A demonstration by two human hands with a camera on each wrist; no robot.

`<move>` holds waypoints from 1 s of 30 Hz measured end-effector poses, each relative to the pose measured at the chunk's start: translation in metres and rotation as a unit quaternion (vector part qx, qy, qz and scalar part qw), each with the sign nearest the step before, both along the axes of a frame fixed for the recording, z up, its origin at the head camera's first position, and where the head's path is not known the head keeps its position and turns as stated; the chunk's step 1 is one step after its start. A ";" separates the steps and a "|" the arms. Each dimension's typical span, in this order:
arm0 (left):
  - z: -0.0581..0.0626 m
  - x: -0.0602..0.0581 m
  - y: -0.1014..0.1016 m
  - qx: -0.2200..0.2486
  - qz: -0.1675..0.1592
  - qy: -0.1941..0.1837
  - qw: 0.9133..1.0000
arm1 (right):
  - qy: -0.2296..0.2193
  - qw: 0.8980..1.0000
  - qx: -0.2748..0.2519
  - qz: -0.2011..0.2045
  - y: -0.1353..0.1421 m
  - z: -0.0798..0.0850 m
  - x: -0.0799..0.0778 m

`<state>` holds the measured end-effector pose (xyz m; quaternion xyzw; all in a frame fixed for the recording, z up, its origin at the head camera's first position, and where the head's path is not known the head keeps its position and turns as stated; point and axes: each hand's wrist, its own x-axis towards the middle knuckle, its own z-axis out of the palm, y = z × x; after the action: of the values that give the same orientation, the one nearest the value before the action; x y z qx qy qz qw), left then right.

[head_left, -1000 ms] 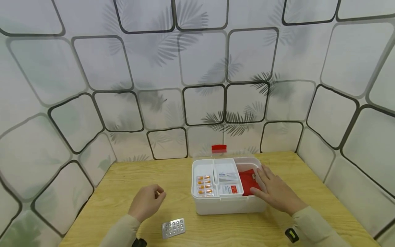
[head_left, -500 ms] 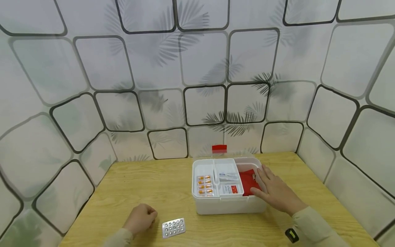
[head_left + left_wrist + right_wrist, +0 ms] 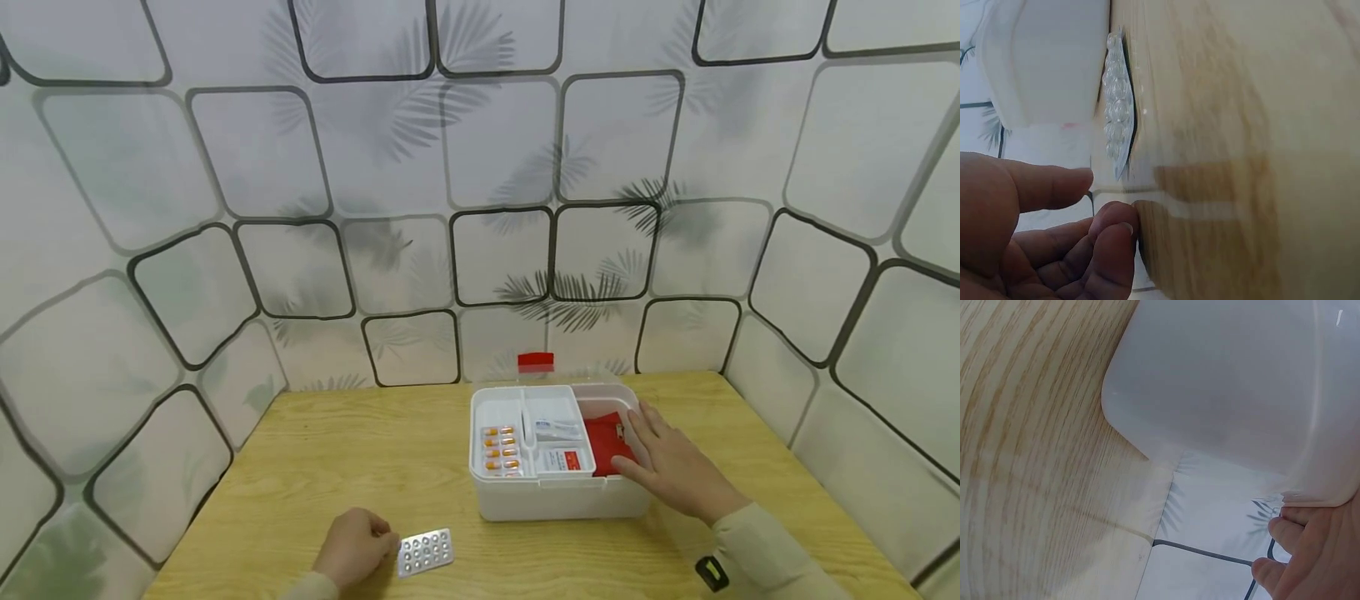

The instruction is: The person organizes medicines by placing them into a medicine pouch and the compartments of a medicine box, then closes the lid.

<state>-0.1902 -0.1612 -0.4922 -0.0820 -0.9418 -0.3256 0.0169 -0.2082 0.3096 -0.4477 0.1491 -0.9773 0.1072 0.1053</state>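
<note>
A silver blister pack of round tablets [image 3: 425, 552] lies on the table near its front. My left hand [image 3: 356, 546] is beside the pack's left end, its fingers bent. In the left wrist view, a gap parts the thumb [image 3: 1054, 187] from the fingers, and nothing is between them; the pack [image 3: 1119, 106] lies just beyond. My right hand [image 3: 675, 462] rests with extended fingers on the right rim of a white medicine box [image 3: 562, 502]. Inside the box, a red pouch [image 3: 607, 442] sits at the right, partly hidden by that hand.
A white divided tray [image 3: 528, 404] in the box bears a pack of orange capsules [image 3: 501, 450] and small white packets [image 3: 558, 429]. The box's clear lid with a red latch [image 3: 536, 362] stands raised behind. Patterned cloth walls [image 3: 405, 275] border the wooden table [image 3: 322, 450].
My left hand has come down toward the table, then moved right to the blister pack's left end. The right hand stays on the box rim.
</note>
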 end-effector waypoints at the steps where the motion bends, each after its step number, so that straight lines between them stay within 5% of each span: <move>1: 0.000 0.001 0.001 0.002 0.003 -0.002 1.000 | 0.001 1.000 0.000 0.001 0.000 0.000 0.000; 30: -0.002 0.007 0.019 -0.005 -0.016 -0.004 1.000 | 0.007 1.000 -0.001 -0.003 0.000 -0.001 0.001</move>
<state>-0.1833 -0.1421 -0.4942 -0.0962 -0.9421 -0.3212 0.0078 -0.2072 0.3094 -0.4490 0.1471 -0.9769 0.1069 0.1122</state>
